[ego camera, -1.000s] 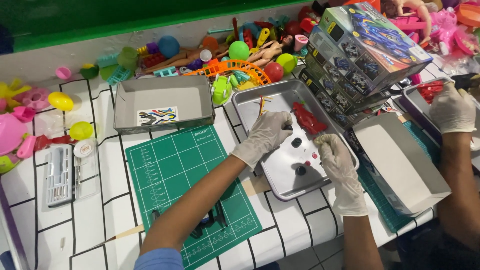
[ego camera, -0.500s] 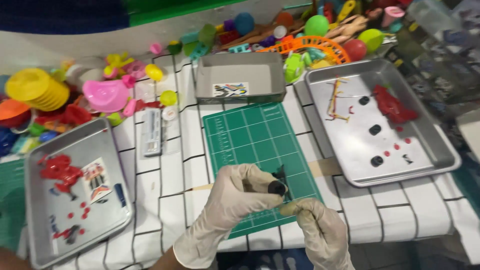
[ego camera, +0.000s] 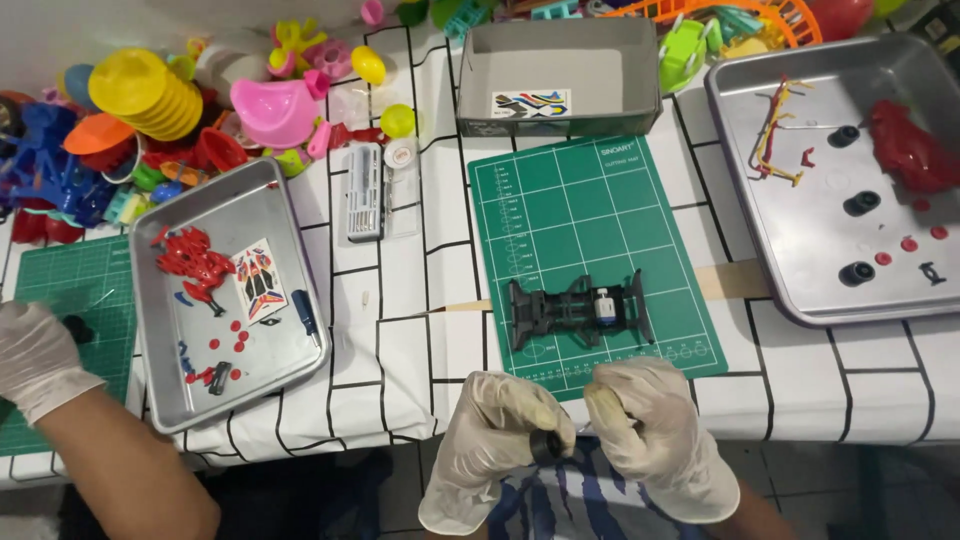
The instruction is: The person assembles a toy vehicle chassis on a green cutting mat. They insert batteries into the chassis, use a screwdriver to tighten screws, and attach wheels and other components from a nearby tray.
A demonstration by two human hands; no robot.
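**Bright, even light, sharp in the middle**

Soft overhead light fills the scene. Shadows under the black chassis [ego camera: 578, 310] and the metal trays [ego camera: 800, 270] are faint and short. The tray floors show a dull sheen, without harsh glare. Detail is crisp centrally; the table's lines bow slightly toward the edges.

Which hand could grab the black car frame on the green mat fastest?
Probably the right hand. It sits just below the black car frame, while the left hand pinches a small black wheel and lies further to the side.
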